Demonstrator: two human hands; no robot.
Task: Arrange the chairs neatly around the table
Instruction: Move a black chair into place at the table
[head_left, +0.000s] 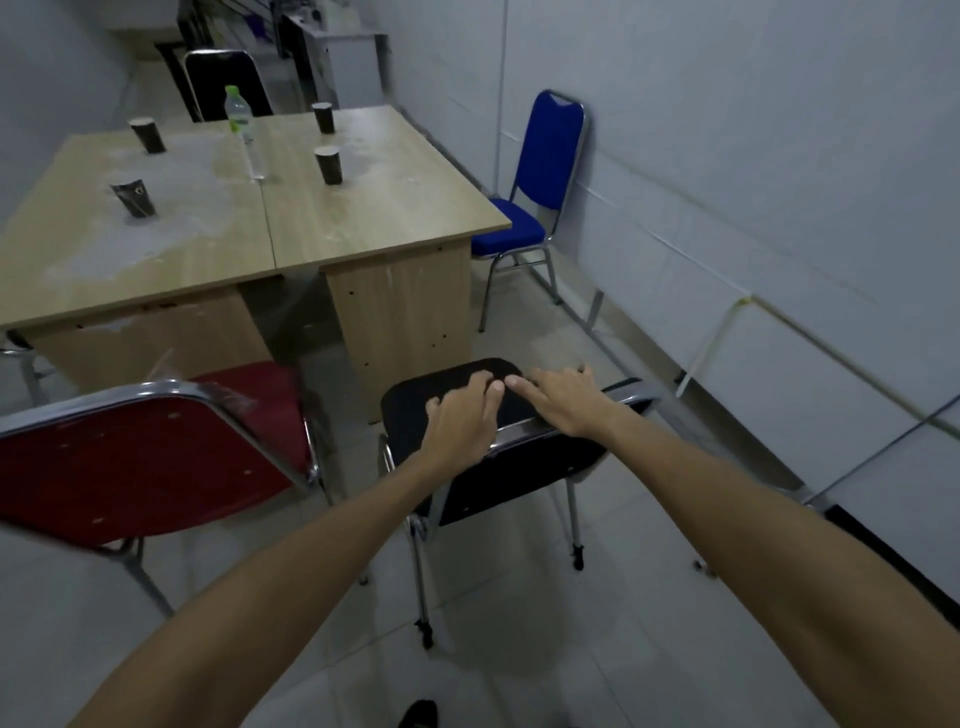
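Note:
A black chair (415, 410) with a chrome frame stands in front of me, its seat facing the near right corner of the wooden table (384, 218). My left hand (462, 415) and my right hand (561, 397) both lie over the top rail of its backrest, fingers curled over it. A red chair (135, 462) stands to the left, its seat partly under the table. At the table's right side, a blue chair (524, 223) stands near the wall. Another black chair (223, 78) is at the table's far end.
Several dark paper cups (328, 165) and a plastic bottle (240, 115) stand on the table. A grey partition wall (753, 182) runs along the right, with metal braces at floor level. Tiled floor lies open behind the black chair.

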